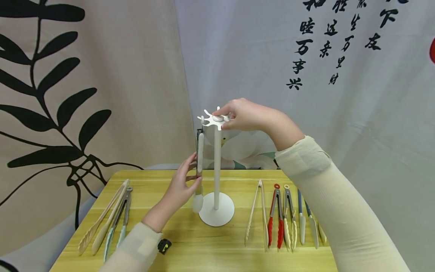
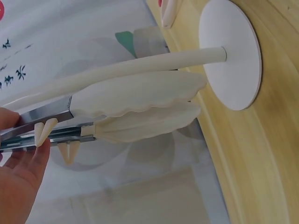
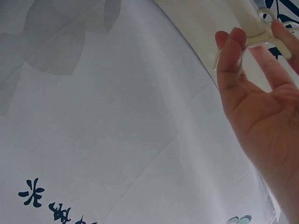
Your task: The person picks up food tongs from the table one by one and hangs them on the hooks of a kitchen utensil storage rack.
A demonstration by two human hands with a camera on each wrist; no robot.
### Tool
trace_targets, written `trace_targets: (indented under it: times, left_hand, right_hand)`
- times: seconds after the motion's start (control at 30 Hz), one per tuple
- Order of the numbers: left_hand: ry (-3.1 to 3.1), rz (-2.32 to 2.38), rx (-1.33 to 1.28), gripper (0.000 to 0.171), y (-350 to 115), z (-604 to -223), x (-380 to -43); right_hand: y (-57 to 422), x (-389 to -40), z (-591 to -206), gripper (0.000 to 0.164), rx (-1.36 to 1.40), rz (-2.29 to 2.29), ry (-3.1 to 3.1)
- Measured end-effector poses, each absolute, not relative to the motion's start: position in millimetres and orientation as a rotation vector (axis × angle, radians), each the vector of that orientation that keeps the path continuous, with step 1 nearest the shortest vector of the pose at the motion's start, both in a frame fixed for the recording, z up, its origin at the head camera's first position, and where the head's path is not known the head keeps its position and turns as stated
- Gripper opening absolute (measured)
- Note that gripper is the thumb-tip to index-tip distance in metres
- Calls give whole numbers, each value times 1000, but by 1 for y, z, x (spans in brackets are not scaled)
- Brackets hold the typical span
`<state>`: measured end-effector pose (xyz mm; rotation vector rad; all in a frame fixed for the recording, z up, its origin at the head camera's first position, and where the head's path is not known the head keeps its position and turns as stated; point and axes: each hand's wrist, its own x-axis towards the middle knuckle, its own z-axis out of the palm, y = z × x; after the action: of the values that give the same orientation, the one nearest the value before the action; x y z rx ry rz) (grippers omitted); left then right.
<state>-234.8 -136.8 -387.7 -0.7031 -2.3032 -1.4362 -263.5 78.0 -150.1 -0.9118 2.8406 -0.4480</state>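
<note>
A white stand (image 1: 217, 162) with a round base (image 2: 236, 88) and a hooked top rises from the table. My right hand (image 1: 249, 117) grips the hooked top with fingers and thumb; the right wrist view shows the fingers curled about the hook ring (image 3: 266, 38). Metal tongs with cream scalloped heads (image 2: 140, 93) hang heads down just left of the pole, their upper end at one of the hooks. My left hand (image 1: 180, 185) holds them by the metal arms, between thumb and fingers. Whether the loop bears on the hook cannot be made out.
On the table's left lie cream tongs (image 1: 102, 221) and mint-tipped tongs (image 1: 119, 219). On the right lie white tongs (image 1: 259, 211), red tongs (image 1: 276, 215), cream-tipped tongs (image 1: 289, 217) and blue-handled tongs (image 1: 302, 223), partly behind my right sleeve. A small black item (image 1: 164, 246) is near my left cuff.
</note>
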Motion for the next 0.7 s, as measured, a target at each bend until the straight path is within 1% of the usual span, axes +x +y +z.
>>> trace_targets:
  times: [0.23,0.5,0.7]
  left_hand:
    - [-2337,-1472,-682,77,-133,-386,-236]
    - [-2356,-1371,-663,78,-132,-385,-236]
    - [-2366,-1381,-661,77,-131,-386,-238]
  right_hand:
    - [79,-263,-150,46,-906,-453,2842]
    - [79,-263,-150,46,-912,-452,2845]
    - [78,-263,-150,46,-926,-441,2849]
